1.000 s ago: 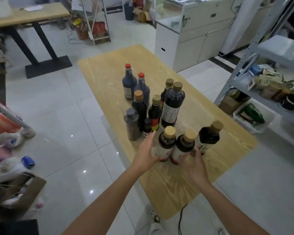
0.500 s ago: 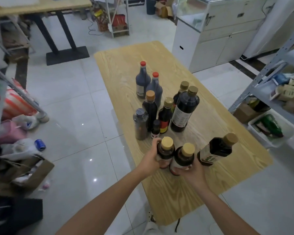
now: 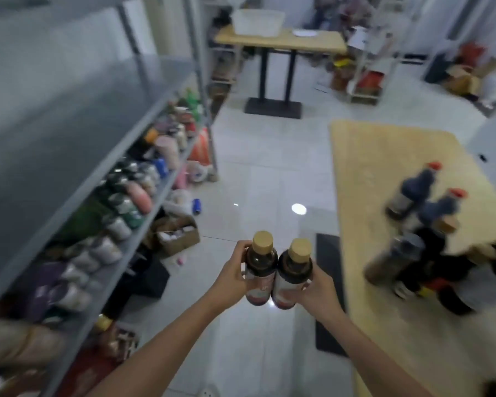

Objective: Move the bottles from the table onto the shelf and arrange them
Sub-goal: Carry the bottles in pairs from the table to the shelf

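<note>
Holding two dark, tan-capped bottles that touch, we wrap our left hand [image 3: 232, 278] fingers round the left bottle [image 3: 261, 266], our right hand [image 3: 317, 292] fingers round the right bottle [image 3: 294, 272].

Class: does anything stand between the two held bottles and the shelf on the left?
Nothing visible does. The tan-capped bottles hang over open floor beside the shelf; its lower tier is crowded with packages.

over on the right, the standing bottles [image 3: 407, 193] are smeared with blur, labels unreadable, and the table [image 3: 384, 156] runs off the right edge. packets [image 3: 126, 202] along the shelf [image 3: 69, 124] at left blur together. the left hand [image 3: 232, 277] hides part of the label on the left bottle [image 3: 261, 265], the right hand [image 3: 318, 290] part of that on the right bottle [image 3: 294, 270].
</note>
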